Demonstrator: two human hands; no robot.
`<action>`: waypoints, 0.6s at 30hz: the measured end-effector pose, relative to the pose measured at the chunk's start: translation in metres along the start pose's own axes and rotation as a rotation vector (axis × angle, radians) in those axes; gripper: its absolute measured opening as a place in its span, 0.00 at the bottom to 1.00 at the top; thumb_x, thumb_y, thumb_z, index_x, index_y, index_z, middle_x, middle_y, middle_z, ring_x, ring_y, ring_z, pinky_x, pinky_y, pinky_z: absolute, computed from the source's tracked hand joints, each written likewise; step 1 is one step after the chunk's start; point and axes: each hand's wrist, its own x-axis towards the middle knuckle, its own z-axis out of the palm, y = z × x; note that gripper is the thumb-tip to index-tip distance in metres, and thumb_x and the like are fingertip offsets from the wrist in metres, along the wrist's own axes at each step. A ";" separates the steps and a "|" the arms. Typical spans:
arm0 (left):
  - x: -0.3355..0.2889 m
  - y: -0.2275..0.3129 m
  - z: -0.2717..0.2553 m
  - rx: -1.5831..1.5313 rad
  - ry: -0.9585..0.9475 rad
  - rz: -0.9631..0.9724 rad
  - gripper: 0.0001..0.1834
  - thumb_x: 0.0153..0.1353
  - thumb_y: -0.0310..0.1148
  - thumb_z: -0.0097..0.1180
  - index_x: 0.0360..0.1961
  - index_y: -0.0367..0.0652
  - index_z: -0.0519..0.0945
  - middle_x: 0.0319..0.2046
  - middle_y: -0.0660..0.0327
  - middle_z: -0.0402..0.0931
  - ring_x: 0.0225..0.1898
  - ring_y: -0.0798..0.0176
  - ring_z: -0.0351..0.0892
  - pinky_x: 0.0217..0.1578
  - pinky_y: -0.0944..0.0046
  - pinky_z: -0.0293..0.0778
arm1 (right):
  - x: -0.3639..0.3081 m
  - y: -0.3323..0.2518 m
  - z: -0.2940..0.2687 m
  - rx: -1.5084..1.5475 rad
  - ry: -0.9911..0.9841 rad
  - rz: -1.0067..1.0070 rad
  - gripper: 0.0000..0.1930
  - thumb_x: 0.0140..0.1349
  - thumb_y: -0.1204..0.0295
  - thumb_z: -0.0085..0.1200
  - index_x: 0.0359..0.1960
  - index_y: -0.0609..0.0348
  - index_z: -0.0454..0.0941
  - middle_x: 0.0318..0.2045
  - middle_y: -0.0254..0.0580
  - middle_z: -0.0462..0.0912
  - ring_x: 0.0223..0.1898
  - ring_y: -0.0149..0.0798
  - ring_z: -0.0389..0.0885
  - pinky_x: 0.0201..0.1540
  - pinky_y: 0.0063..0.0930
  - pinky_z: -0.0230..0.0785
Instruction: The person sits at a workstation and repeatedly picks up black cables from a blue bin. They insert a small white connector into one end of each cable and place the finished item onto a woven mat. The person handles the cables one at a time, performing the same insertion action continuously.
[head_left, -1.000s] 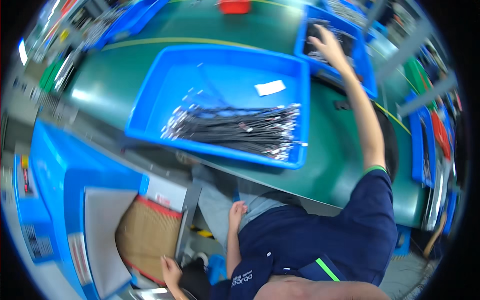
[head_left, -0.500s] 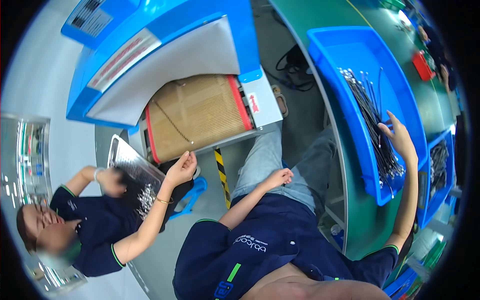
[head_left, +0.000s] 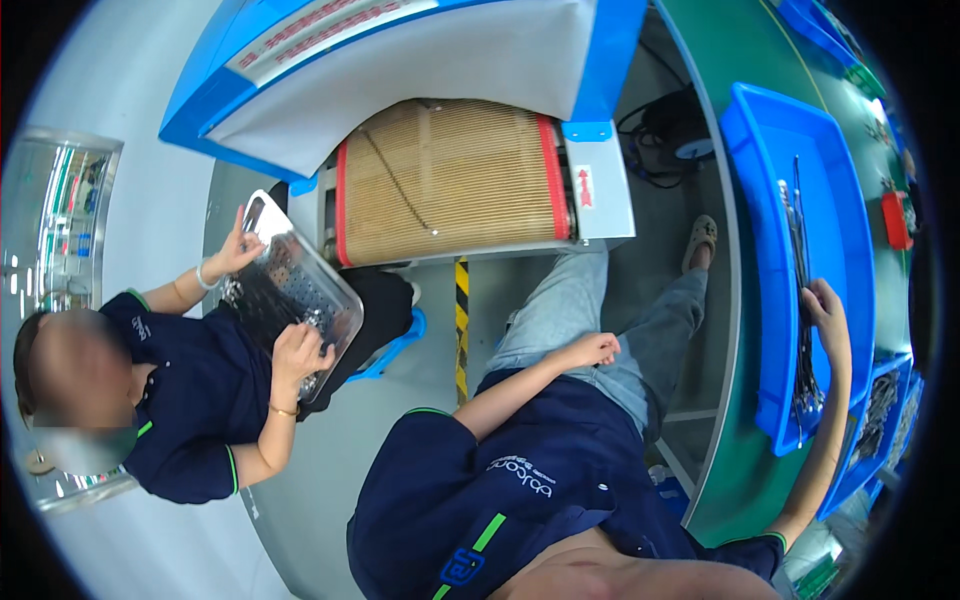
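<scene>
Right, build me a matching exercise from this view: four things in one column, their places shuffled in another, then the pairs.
Things
1. The person's right hand
2. The person's left hand
3. Lone dark strand
4. Perforated tray

Places
A. On the ribbed tan belt
B. In front of the seated co-worker
C. At the bunch of dark cables in the blue bin
D. Over the lap, by the pale jeans

Pairs: 1-C, 2-D, 3-A, 4-B
</scene>
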 end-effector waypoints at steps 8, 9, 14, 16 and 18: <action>0.001 -0.001 0.002 -0.008 0.027 -0.012 0.09 0.64 0.27 0.43 0.39 0.36 0.75 0.29 0.58 0.78 0.30 0.67 0.78 0.31 0.67 0.75 | -0.006 0.003 0.003 -0.026 0.122 0.044 0.10 0.66 0.68 0.48 0.35 0.65 0.75 0.21 0.25 0.66 0.21 0.19 0.60 0.22 0.18 0.51; 0.001 -0.001 0.002 -0.007 0.027 -0.007 0.09 0.63 0.27 0.43 0.38 0.35 0.75 0.29 0.58 0.79 0.30 0.67 0.78 0.30 0.67 0.75 | -0.005 0.006 0.003 -0.035 0.125 0.035 0.10 0.66 0.68 0.48 0.35 0.65 0.75 0.21 0.26 0.66 0.22 0.19 0.60 0.22 0.18 0.51; 0.003 -0.002 0.004 -0.009 0.047 0.013 0.09 0.63 0.27 0.43 0.38 0.36 0.75 0.29 0.57 0.79 0.29 0.66 0.79 0.30 0.67 0.75 | -0.001 0.021 0.000 -0.044 0.127 -0.006 0.11 0.66 0.68 0.48 0.35 0.66 0.74 0.22 0.27 0.65 0.25 0.20 0.60 0.25 0.18 0.52; 0.003 -0.004 0.004 -0.008 0.054 0.016 0.09 0.63 0.26 0.43 0.38 0.36 0.75 0.29 0.57 0.79 0.29 0.66 0.79 0.30 0.67 0.75 | -0.002 0.014 0.001 -0.042 0.112 -0.001 0.11 0.66 0.69 0.47 0.35 0.66 0.74 0.22 0.27 0.65 0.25 0.20 0.60 0.26 0.18 0.52; 0.003 -0.007 0.004 -0.016 0.060 0.030 0.09 0.63 0.26 0.43 0.38 0.36 0.75 0.28 0.58 0.79 0.29 0.66 0.79 0.30 0.67 0.75 | -0.002 0.013 0.003 -0.042 0.115 -0.008 0.11 0.66 0.69 0.47 0.35 0.66 0.73 0.23 0.28 0.65 0.26 0.21 0.60 0.26 0.18 0.53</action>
